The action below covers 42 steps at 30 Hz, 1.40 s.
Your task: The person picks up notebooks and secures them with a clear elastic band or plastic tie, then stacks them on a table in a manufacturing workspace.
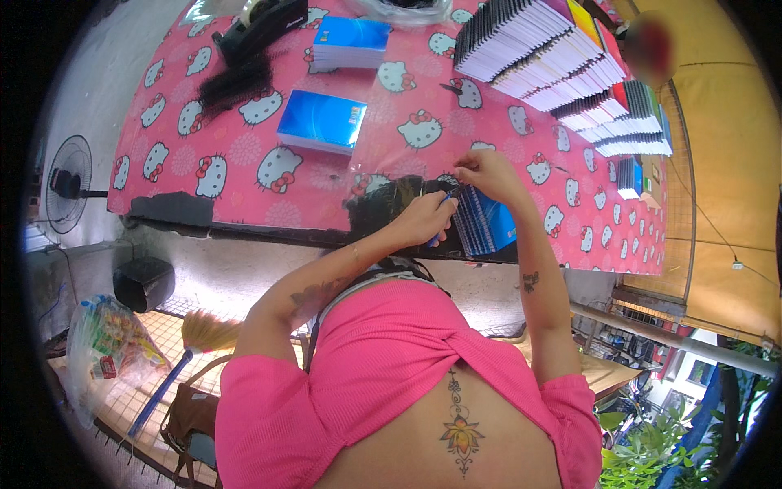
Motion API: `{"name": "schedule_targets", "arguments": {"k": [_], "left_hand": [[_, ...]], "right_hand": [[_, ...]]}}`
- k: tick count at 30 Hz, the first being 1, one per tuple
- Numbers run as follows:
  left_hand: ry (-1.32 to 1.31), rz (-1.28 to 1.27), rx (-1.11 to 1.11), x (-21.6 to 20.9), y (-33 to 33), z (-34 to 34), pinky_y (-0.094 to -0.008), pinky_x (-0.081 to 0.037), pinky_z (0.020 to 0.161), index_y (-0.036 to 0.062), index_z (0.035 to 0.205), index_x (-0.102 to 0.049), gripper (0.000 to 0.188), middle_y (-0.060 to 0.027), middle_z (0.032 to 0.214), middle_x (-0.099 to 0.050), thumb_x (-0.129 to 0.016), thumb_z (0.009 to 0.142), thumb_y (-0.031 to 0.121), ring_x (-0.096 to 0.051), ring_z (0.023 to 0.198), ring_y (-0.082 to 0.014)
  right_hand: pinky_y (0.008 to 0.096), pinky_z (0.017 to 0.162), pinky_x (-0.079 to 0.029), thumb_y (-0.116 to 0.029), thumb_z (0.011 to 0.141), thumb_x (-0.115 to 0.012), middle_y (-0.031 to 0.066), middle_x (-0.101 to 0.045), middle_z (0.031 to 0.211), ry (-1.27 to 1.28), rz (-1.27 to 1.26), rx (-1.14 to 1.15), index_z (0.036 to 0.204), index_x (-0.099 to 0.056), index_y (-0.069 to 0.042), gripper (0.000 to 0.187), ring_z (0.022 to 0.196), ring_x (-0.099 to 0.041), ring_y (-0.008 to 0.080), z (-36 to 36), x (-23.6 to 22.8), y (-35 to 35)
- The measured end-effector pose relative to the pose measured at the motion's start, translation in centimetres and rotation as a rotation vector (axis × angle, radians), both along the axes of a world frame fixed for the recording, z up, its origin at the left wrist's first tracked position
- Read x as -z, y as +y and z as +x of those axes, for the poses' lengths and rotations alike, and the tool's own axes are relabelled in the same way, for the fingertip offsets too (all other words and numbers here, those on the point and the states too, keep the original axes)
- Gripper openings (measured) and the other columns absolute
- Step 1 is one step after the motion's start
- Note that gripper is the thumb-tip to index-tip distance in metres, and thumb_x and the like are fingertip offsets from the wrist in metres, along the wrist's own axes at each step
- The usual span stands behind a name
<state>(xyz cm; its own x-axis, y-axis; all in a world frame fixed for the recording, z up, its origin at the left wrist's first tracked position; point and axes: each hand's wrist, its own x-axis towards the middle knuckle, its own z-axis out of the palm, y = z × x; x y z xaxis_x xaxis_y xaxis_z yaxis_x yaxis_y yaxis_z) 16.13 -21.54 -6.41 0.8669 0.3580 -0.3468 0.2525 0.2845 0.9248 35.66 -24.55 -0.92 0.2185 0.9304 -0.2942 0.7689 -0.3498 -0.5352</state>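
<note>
A stack of blue-covered spiral notebooks (489,218) lies at the table's near edge, its bound side turned to the left. My left hand (422,218) is closed around a small blue-handled tool (435,240) beside that bound edge; its jaws are hidden, so its kind is unclear. At the far end of the binding, the fingers of my right hand (486,174) are pinched together just above the stack. Whatever they hold is too small to make out. Farther off to the left sit two piles of blue-covered pads, a nearer pile (322,118) and a farther pile (352,41).
Tall rows of bound notebooks (542,61) stand at the far right, with a small blue stack (630,178) nearer. A bundle of black coils (236,85) and a black tape dispenser (265,31) lie far left. Pink patterned sheeting (326,187) covers the table. A fan (67,183) stands left.
</note>
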Motion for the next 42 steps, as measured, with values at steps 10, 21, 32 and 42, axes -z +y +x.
{"name": "schedule_targets", "arguments": {"k": [10, 21, 32, 42], "left_hand": [[-0.009, -0.016, 0.047, 1.2, -0.7, -1.3, -0.0300, -0.052, 0.054, -0.0016, 0.102, -0.056, 0.037, -0.0079, 0.078, -0.063, -0.044, 0.103, 0.034, -0.067, 0.065, -0.0168], [0.004, -0.048, -0.019, 0.8, -0.4, -0.3, -0.0313, -0.052, 0.050, -0.0039, 0.101, -0.055, 0.040, -0.0072, 0.074, -0.059, -0.043, 0.104, 0.034, -0.064, 0.059, -0.0164], [0.079, -0.180, 0.006, 1.7, -0.7, -1.2, -0.0319, -0.053, 0.055, 0.0003, 0.102, -0.056, 0.038, -0.0067, 0.079, -0.063, -0.045, 0.102, 0.036, -0.069, 0.067, -0.0170], [0.091, -0.130, -0.005, 1.2, -0.4, -0.2, -0.0305, -0.050, 0.049, 0.0017, 0.100, -0.055, 0.038, -0.0053, 0.078, -0.062, -0.045, 0.102, 0.038, -0.068, 0.065, -0.0169]], "right_hand": [[0.0378, 0.074, -0.055, -0.019, 0.083, -0.069, 0.0187, -0.072, 0.090, -0.018, 0.202, 0.002, 0.103, -0.072, 0.000, 0.028, 0.079, -0.071, 0.0286, -0.4, 0.1, 0.3], [0.0353, 0.074, -0.054, -0.009, 0.080, -0.073, 0.0167, -0.072, 0.090, 0.038, -0.037, -0.186, 0.102, -0.071, 0.001, 0.024, 0.081, -0.069, 0.0238, -0.6, 0.2, 0.9], [0.0379, 0.078, -0.055, -0.013, 0.080, -0.072, 0.0176, -0.073, 0.091, 0.047, -0.031, -0.148, 0.102, -0.072, -0.002, 0.024, 0.084, -0.071, 0.0294, -0.2, 1.0, 1.2], [0.0381, 0.080, -0.055, -0.016, 0.078, -0.074, 0.0176, -0.073, 0.093, -0.012, -0.094, -0.194, 0.101, -0.073, -0.002, 0.027, 0.087, -0.071, 0.0302, 0.4, 1.5, 1.4]]}}
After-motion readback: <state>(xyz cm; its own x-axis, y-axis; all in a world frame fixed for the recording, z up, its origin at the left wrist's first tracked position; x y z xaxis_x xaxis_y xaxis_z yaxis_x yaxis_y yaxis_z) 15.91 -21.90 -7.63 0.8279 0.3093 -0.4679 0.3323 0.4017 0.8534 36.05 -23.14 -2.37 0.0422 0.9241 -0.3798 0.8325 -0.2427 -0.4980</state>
